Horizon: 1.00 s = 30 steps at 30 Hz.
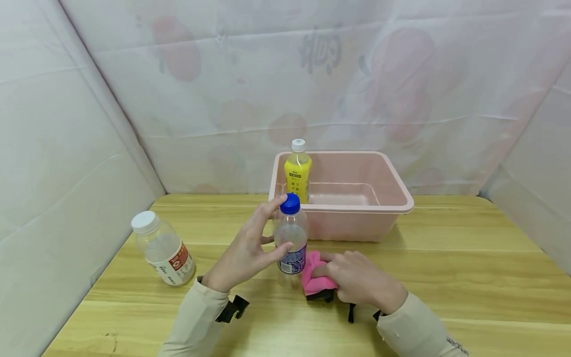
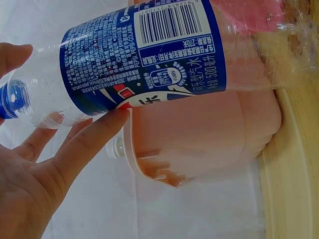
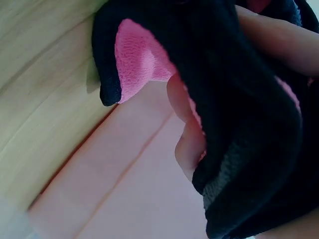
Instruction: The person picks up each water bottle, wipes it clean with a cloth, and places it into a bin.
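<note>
A clear plastic cola bottle (image 1: 292,234) with a blue cap and blue label stands upright in the middle of the table. My left hand (image 1: 250,248) holds it around the upper part, forefinger by the cap and thumb against the label side. In the left wrist view, the label of the bottle (image 2: 149,59) and its barcode show large. Against the lower right side of the bottle, a cloth (image 1: 317,277), pink on one face and black on the other, is bunched in my right hand (image 1: 359,277). Folds of the cloth (image 3: 244,119) hide part of that hand's fingers in the right wrist view.
Behind the hands stands a pink plastic basin (image 1: 348,223), with a yellow-labelled bottle (image 1: 298,171) upright inside at its left end. Another clear bottle (image 1: 167,253) with a white cap is at the table's left. White fabric (image 1: 250,89) walls the table's back and sides.
</note>
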Each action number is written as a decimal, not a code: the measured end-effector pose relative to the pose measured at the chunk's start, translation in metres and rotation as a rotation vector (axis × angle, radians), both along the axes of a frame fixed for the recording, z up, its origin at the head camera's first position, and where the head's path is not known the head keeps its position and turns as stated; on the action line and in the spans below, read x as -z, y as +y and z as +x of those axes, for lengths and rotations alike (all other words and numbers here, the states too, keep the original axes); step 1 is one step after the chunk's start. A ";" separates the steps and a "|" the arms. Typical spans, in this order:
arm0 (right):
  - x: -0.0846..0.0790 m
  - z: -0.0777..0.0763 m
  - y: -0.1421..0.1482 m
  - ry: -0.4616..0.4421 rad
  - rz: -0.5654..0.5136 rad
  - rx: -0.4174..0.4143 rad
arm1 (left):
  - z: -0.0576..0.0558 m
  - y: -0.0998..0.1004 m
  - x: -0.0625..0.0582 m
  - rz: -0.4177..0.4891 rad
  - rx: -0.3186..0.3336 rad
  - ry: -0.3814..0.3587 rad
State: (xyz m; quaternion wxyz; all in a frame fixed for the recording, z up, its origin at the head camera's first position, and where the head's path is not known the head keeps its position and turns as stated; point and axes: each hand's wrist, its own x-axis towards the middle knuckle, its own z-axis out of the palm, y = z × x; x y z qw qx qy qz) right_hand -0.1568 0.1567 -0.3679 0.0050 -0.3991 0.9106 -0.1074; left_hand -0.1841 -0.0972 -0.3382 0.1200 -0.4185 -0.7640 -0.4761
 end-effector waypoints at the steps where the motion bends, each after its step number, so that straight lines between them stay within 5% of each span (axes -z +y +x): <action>1: 0.000 0.000 0.000 0.000 0.000 0.000 | 0.000 0.000 0.000 -0.001 0.000 0.003; 10: -0.012 -0.001 0.004 0.066 -0.021 -0.006 | -0.001 -0.001 0.002 0.004 0.012 -0.005; 22: -0.039 0.000 0.014 0.503 -0.481 -0.077 | -0.001 -0.001 0.002 0.006 0.018 0.010; 30: -0.035 -0.001 0.011 0.516 -0.598 -0.049 | -0.001 0.000 0.002 0.011 0.031 0.036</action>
